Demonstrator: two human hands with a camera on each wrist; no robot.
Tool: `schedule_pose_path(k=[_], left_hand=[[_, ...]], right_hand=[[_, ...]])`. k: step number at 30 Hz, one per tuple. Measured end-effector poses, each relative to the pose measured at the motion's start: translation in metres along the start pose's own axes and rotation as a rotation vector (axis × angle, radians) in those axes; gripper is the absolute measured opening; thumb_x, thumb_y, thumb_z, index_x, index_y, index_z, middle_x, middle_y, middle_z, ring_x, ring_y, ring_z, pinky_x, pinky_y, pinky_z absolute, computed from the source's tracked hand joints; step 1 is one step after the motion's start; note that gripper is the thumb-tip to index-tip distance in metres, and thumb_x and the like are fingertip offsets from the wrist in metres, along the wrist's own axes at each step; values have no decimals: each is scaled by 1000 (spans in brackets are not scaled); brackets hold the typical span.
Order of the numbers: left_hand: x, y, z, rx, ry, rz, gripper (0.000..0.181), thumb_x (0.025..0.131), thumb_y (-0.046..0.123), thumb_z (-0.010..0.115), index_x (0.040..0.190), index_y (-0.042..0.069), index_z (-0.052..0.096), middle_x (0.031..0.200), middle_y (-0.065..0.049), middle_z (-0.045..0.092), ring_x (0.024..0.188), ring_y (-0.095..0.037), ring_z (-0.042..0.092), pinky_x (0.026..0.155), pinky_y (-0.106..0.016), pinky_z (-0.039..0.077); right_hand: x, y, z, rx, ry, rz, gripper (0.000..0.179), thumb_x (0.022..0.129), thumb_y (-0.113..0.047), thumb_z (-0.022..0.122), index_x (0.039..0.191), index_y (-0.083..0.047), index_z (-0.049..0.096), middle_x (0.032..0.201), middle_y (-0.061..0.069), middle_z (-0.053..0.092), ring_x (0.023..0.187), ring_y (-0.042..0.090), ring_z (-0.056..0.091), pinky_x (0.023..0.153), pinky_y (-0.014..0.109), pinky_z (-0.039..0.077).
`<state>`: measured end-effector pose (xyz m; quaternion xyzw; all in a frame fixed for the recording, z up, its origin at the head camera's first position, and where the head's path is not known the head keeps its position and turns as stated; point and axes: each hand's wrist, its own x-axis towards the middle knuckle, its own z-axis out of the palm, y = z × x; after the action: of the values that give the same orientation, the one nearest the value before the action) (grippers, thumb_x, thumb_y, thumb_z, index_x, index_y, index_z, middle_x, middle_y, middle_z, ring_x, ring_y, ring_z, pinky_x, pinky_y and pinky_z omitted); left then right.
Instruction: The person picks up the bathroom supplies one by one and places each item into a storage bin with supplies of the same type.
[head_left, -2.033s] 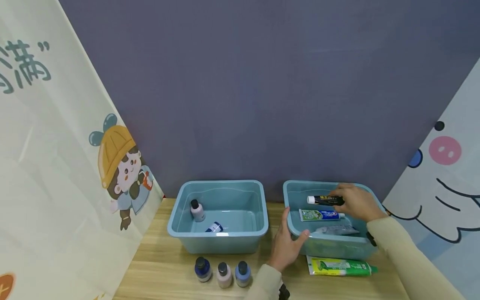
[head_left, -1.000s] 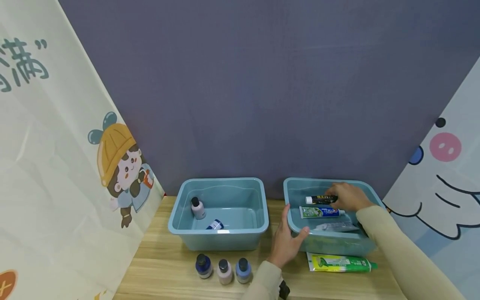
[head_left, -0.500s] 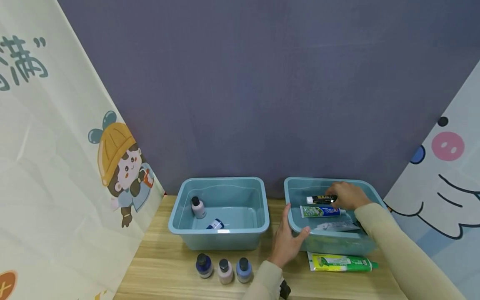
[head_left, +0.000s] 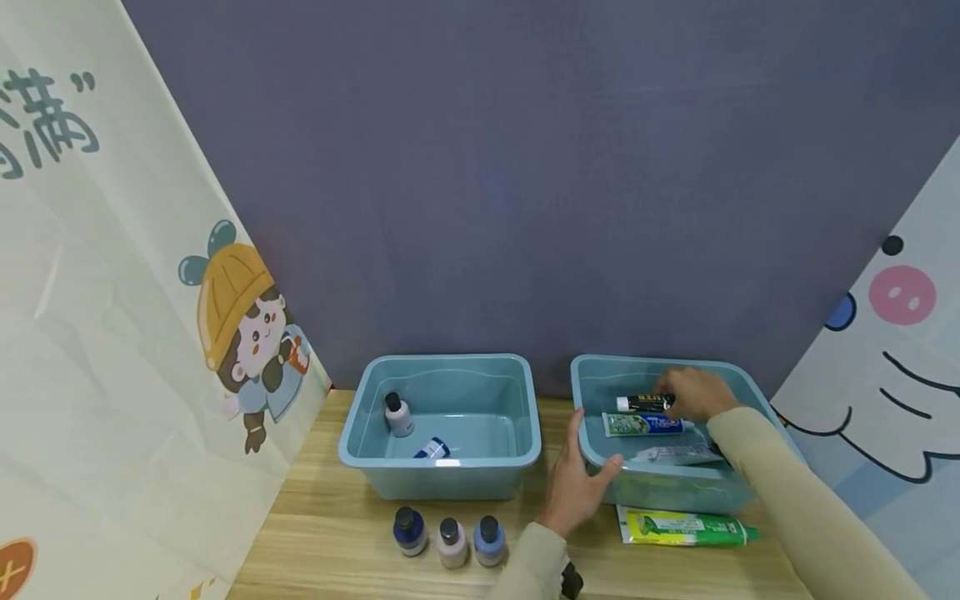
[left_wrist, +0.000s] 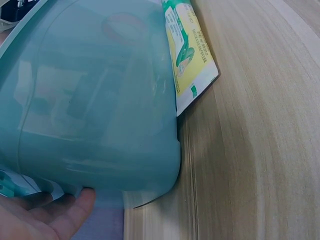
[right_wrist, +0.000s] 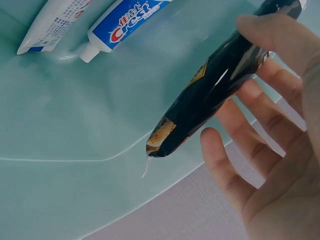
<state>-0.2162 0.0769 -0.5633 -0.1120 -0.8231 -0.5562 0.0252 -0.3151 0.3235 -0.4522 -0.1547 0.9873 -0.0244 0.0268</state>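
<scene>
In the head view my right hand (head_left: 696,393) reaches into the right-hand blue bin (head_left: 675,492) and grips a black toothpaste tube (head_left: 647,403) with a white cap pointing left. The right wrist view shows the thumb over the black tube (right_wrist: 212,87) and fingers behind it. Just in front of it in the bin lie a blue-and-green toothpaste tube (head_left: 643,424) and a pale silvery tube (head_left: 677,454). At the bin's front left corner is my left hand (head_left: 573,492), fingers along the side and thumb by the front rim. Its fingertips (left_wrist: 86,197) touch the bin wall.
A yellow-and-green tube (head_left: 686,527) lies on the wooden table before the right bin. The left blue bin (head_left: 442,483) contains two small bottles. Three dark-capped bottles stand in front of it: dark blue (head_left: 410,533), pale pink (head_left: 452,546) and light blue (head_left: 490,543).
Over the first second my right hand moved the black tube slightly down and left within the right bin. Since then it has barely shifted. My left hand stays at the bin's corner.
</scene>
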Motion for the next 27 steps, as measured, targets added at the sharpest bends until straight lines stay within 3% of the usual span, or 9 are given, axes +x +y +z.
schedule_pose_path(k=[11,16,20,27], left_hand=[[0,0,0,-5,-1,2,89,92,71,57,162,47,7,163,-3,40,136,-31,54,101,-55,50],[-1,-1,0,-11,-8,11,89,93,67,59,162,46,7,163,-3,39,136,-32,54,101,-55,50],[-1,-1,0,-10,-2,13,87,93,67,58,161,50,6,163,-3,40,136,-30,55,102,-54,50],[0,-1,-1,5,-3,4,87,91,74,55,159,54,4,162,-3,41,136,-30,55,102,-53,50]], right_hand=[[-1,0,5,-12,3,8,36,77,-14,87,110,-7,77,110,15,75,91,32,71,72,51,59],[-5,2,4,4,46,-11,25,84,-10,81,108,-6,77,106,14,75,90,32,71,72,50,59],[-7,5,0,36,78,-21,21,87,-10,78,108,-5,76,105,14,75,91,32,71,73,50,58],[-8,6,-7,52,62,5,24,90,-14,74,112,-6,75,106,13,75,94,31,70,75,51,58]])
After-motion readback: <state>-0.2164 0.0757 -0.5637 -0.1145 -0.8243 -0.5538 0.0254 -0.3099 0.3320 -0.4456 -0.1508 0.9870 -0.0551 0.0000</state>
